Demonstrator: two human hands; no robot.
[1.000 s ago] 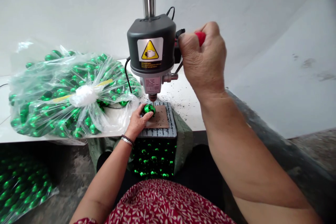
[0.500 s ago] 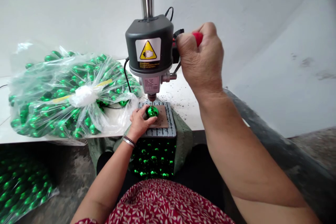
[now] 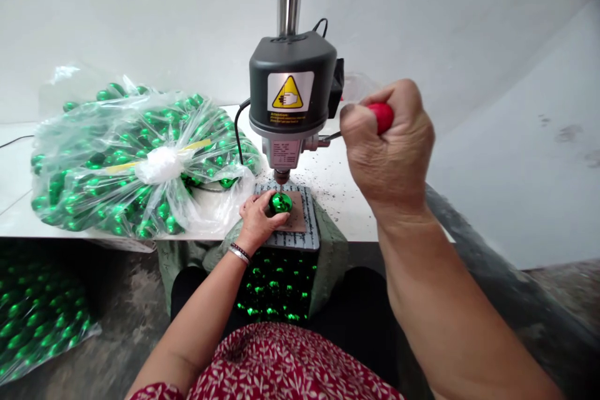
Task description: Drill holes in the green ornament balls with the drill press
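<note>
A shiny green bauble (image 3: 282, 203) rests on a brown pad (image 3: 297, 220) on the base plate (image 3: 312, 225) of a small drill press (image 3: 293, 84). My left hand (image 3: 259, 219) grips the bauble from its left side, thumb at the front and fingers behind. Directly over it is the drill bit (image 3: 281, 188), its tip at the bauble's top; whether it has entered cannot be made out. My right hand (image 3: 394, 144) is wrapped round the red knob (image 3: 383, 117) of the press's feed lever, right of the motor housing.
A knotted clear bag (image 3: 162, 165) full of green baubles lies on the white table (image 3: 347, 200), left of the press. Dark shavings are scattered around the base. Another bag of baubles (image 3: 42, 312) is on the floor at left, and more baubles (image 3: 276, 284) show below the table edge.
My right hand has pulled the lever's red knob downward. My left hand still holds the bauble under the bit. The whole view has shifted, so the press appears further right.
</note>
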